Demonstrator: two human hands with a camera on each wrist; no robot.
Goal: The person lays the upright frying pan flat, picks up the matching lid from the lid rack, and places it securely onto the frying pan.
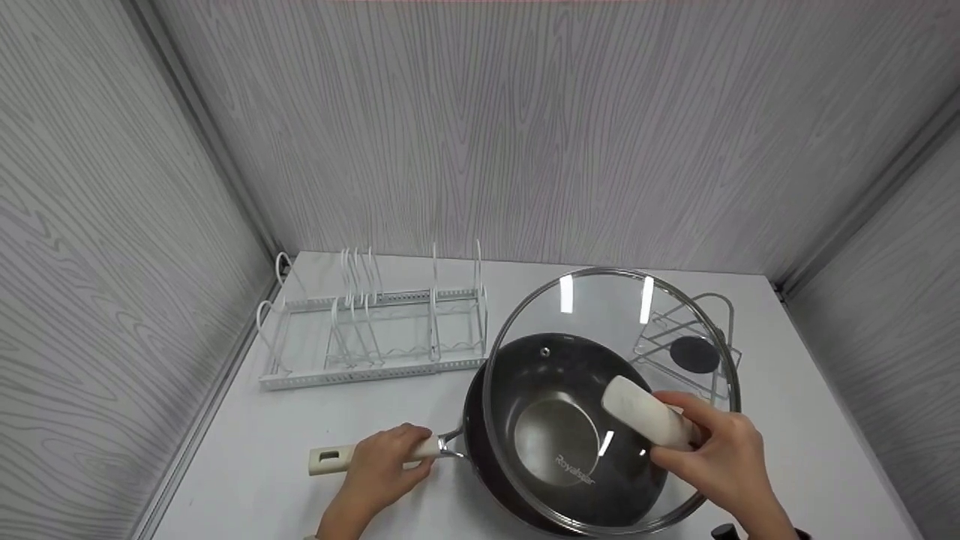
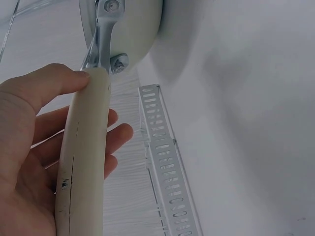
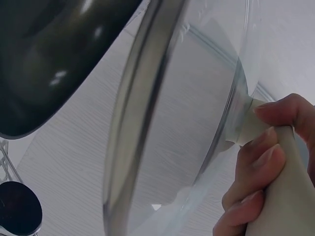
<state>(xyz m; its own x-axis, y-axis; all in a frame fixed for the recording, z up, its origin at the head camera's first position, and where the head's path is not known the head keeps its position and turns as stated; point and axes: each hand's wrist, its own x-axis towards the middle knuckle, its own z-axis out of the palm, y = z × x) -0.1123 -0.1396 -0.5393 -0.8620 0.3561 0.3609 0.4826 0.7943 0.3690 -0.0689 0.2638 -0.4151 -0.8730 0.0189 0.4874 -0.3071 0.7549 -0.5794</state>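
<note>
A dark-lined frying pan (image 1: 474, 431) with a pale outside stands on the white table, its cream handle (image 1: 330, 460) pointing left. My left hand (image 1: 382, 465) grips that handle near its metal joint; in the left wrist view the thumb (image 2: 64, 81) lies along one side and the fingers come round the other. Over the pan, a clear glass lid (image 1: 600, 315) with a metal rim overlaps it in the head view. My right hand (image 1: 720, 450) holds the lid by its cream knob (image 1: 637, 409). From the right wrist, the lid appears tilted and apart from the pan.
A white wire rack (image 1: 345, 375) with upright loops stands at the back left. Behind the lid, at the right, is a smaller wire stand (image 1: 724, 300) with a black disc (image 1: 694, 354). A small black object (image 1: 725, 532) shows at the bottom edge. Grey wood-grain panels (image 1: 465, 135) enclose the table.
</note>
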